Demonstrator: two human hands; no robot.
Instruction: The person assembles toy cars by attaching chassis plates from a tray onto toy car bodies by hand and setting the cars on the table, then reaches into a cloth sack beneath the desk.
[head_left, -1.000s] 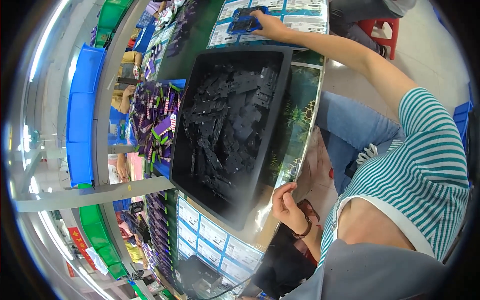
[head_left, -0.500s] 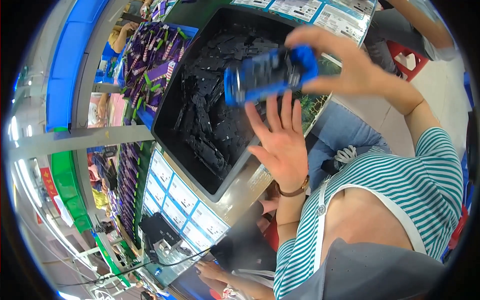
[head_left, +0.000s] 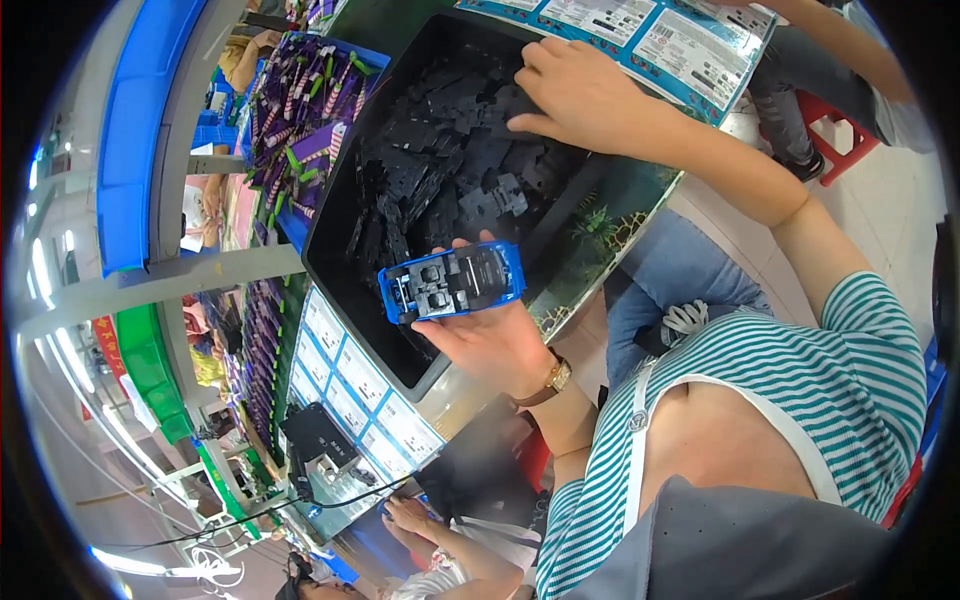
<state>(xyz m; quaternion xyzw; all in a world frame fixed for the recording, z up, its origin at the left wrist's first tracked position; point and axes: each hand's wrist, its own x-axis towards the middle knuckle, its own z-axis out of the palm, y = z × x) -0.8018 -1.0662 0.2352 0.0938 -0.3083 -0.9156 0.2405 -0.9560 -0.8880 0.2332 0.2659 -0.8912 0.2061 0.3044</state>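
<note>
A blue toy car body [head_left: 500, 270] is held in the left hand [head_left: 495, 345], over the near edge of a deep black plastic bin [head_left: 340, 270]. It is cradled on the upturned palm, the thumb laid along its near side and fingertips showing at its far side; the grip is loosely curved. Its hollow face is turned up, so that the dark moulded interior (apparently tiny seats) can be seen.

The right hand [head_left: 585, 95] is held palm down at the bin's far right side, fingers slightly spread and bent. Whether anything is touched or pinched by its fingertips cannot be told.

The bin is strewn with flat black plastic parts [head_left: 410, 165]. To its left, a blue crate [head_left: 375, 60] is heaped with purple, green and striped pieces [head_left: 300, 110]. Blue-bordered printed sheets [head_left: 335, 365] are laid at the bin's lower left, and more beyond its upper right. A red stool [head_left: 840, 145] is seen at upper right.
</note>
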